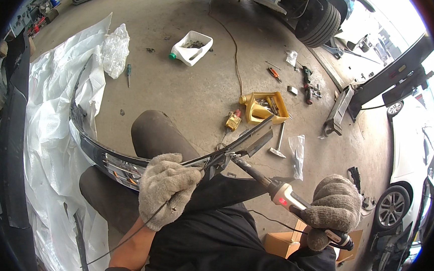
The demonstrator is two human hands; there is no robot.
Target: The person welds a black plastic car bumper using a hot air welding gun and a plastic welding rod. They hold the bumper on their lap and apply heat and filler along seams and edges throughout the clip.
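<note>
While the left hand (170, 190) is clamped on a black trim piece (91, 147) mid-frame, the right hand (334, 206) grips a white tool (286, 194), lower right. Tip's right by the trim.

A grey-brown concrete floor (147, 88) carries the things, with stains and dark crumbs scattered over it. On the left lies a crumpled white padded sheet (50, 139); near its upper end are bunched clear plastic wrap (115, 51) and a thin screwdriver (128, 75). A white cut-open jug (179, 51) with a green cap lies farther over, dark bits inside. A brown cord (236, 56) runs down toward a yellow cut-open container (253, 114) filled with tools. Just beside that container are a small yellow-and-red device (233, 120) and a hammer (280, 140). A clear plastic bag (297, 156), orange-handled pliers (274, 75) and a black-and-red power tool (308, 86) lie to the right.
</note>
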